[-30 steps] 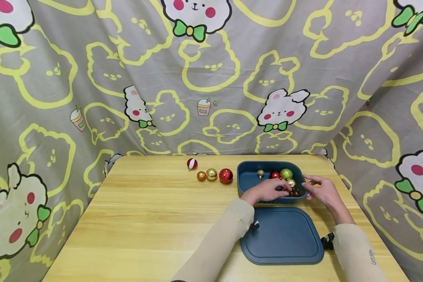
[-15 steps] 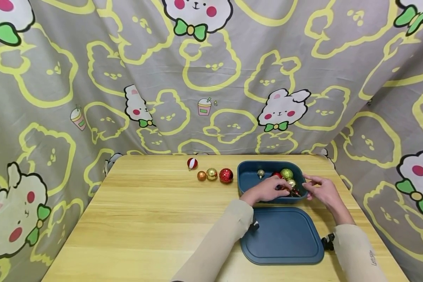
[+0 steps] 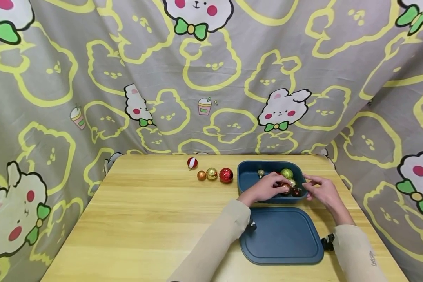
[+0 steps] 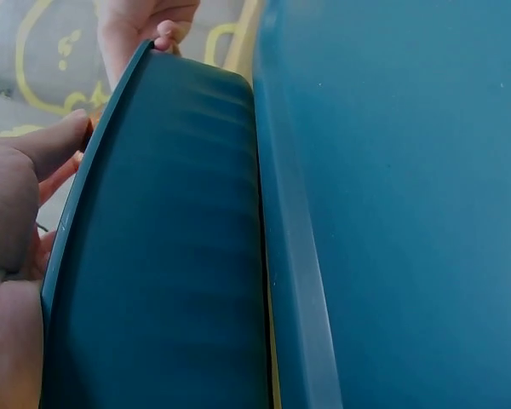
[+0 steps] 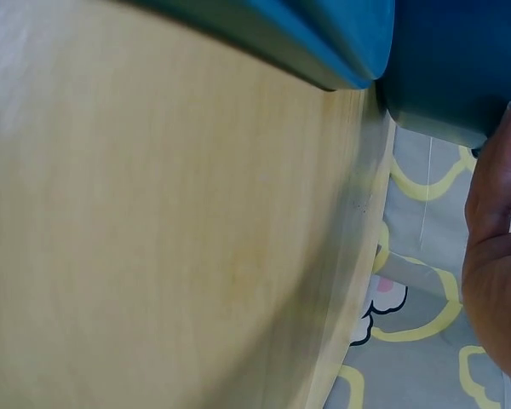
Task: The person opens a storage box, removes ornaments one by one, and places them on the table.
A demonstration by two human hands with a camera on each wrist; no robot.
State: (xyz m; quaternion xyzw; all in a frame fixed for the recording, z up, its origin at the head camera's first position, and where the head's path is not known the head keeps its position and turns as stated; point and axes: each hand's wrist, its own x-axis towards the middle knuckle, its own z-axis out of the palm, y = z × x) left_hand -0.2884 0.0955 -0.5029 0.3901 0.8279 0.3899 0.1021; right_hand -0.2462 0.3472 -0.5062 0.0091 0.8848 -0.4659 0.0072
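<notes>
My left hand (image 3: pixel 265 187) reaches over the near wall of a dark blue box (image 3: pixel 245 192). Its thumb and fingers hold a shiny copper-brown bauble (image 3: pixel 285 188) low in the box, mostly hidden by the wall in the left wrist view. At the box's right end, my right hand (image 3: pixel 322 192) grips the rim with thumb and fingertips; the right wrist view has a finger against the outer wall. Inside lie a green glitter bauble (image 3: pixel 287 173), a small gold one (image 3: pixel 260 172), and a dark brown one (image 3: pixel 296 192). A red bauble is mostly covered by my left hand.
A matching blue lid (image 3: pixel 282 235) lies flat in front of the box, under my left wrist. Left of the box stand a red bauble (image 3: pixel 226 175), a gold one (image 3: pixel 211 173), a copper one (image 3: pixel 201 175) and a red-and-white one (image 3: pixel 192 163). A patterned curtain (image 3: pixel 225 78) surrounds the table.
My left hand has shifted slightly left inside the box, and the copper-brown bauble shows more clearly at its fingertips. The red bauble there is now more covered. My right hand stays put.
</notes>
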